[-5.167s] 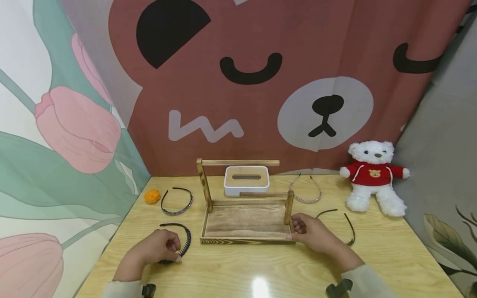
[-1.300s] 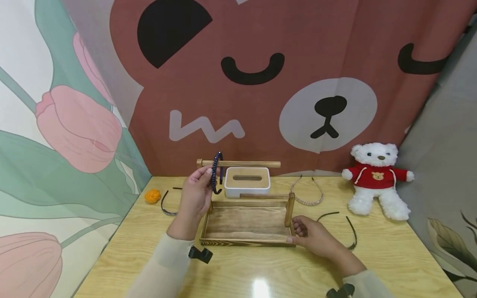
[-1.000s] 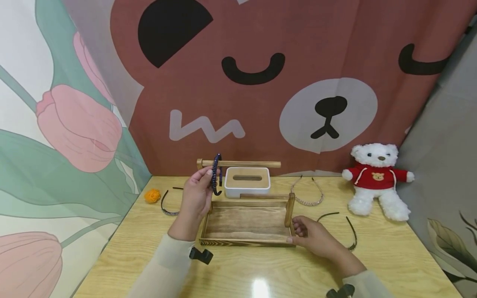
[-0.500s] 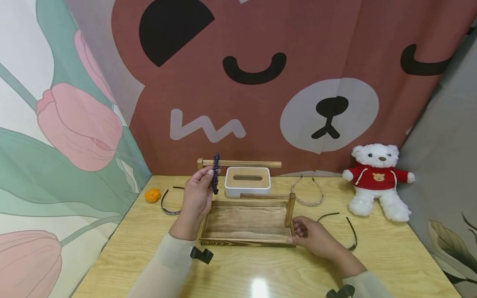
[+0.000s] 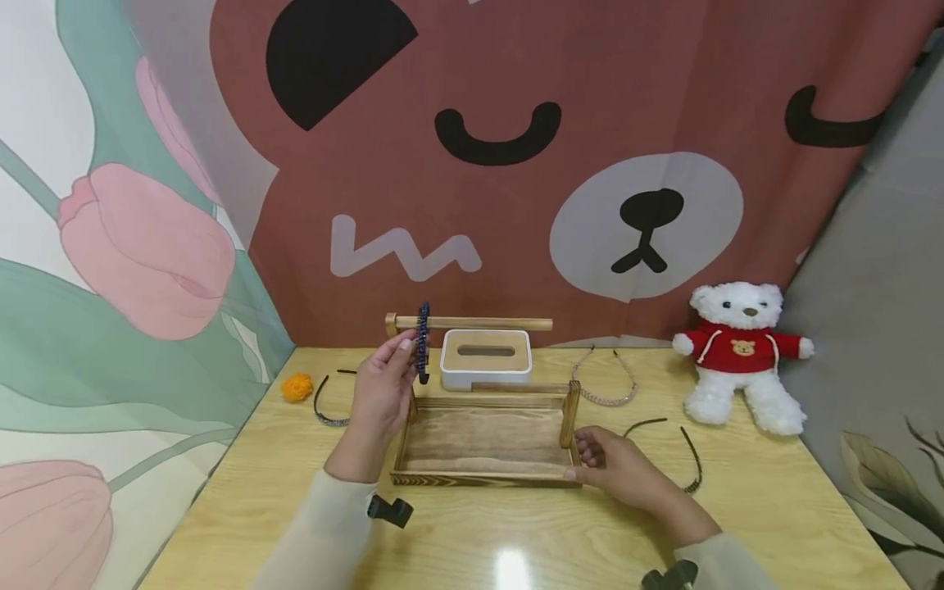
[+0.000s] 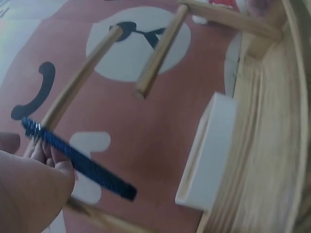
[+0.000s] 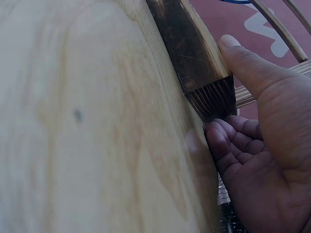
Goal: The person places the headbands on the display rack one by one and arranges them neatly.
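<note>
A dark blue beaded headband (image 5: 423,348) is pinched between the thumb and fingers of my left hand (image 5: 378,392). It stands upright, nearly edge-on, at the left part of the upper rod (image 5: 494,324) of a wooden rack. In the left wrist view the headband (image 6: 92,167) crosses that rod near its fixed end. The rack has a shallow tray base (image 5: 487,478) and a lower rod (image 5: 524,388) on the right post. My right hand (image 5: 623,469) holds the tray's front right corner. The right wrist view shows its thumb on the rim (image 7: 214,48) and curled fingers against the outside.
Behind the rack sits a white tissue box (image 5: 487,377) with a wooden lid. Other headbands lie around: a dark one (image 5: 332,420) at left, a pinkish one (image 5: 608,401) and a black one (image 5: 693,483) at right. An orange flower (image 5: 297,388) and white teddy bear (image 5: 741,360) flank them.
My left hand has lifted the dark blue headband from the table's left front up to the upper rod. Lately the headband has turned edge-on. My right hand has stayed at the tray corner.
</note>
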Tool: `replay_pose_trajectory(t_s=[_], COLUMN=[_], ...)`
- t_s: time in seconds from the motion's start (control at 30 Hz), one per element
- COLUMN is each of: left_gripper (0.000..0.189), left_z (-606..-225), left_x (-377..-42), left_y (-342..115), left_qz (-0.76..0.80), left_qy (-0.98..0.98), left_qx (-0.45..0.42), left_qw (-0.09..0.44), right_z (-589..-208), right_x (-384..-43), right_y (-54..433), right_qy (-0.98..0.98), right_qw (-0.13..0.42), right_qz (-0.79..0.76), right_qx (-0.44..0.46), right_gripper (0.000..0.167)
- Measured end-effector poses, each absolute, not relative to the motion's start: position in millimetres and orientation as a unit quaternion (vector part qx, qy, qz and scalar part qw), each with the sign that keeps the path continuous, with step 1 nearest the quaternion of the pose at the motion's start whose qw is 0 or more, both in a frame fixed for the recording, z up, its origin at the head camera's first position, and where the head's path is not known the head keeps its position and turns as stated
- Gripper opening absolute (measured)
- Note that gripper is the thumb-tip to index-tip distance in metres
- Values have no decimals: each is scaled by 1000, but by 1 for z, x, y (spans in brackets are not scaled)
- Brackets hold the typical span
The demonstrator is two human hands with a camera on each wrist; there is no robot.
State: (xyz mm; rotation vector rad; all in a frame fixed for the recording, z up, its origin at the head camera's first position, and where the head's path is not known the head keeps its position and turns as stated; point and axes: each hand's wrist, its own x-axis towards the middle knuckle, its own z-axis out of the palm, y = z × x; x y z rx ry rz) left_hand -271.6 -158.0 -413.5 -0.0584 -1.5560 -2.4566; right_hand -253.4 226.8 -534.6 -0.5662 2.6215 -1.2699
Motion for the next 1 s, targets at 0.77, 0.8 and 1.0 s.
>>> replay_pose_trajectory(t_s=[0.77, 0.8, 1.0], left_gripper=[48, 49, 42], left_z=[-503, -505, -510], left_x=[-259, -261, -263], left_y=[-327, -329, -332], left_qz=[-250, -244, -243], left_qy=[-965, -968, -970], left_qx=[-34, -31, -24], left_qw=[65, 53, 15], right_z=[-535, -535, -534], right_x=[-253, -253, -252], right_y=[226, 226, 225], right_qy=[883, 882, 876], right_qw=[94, 95, 100], right_qz=[-424, -426, -437], right_qx=[-179, -179, -177], right_gripper=[75, 74, 74])
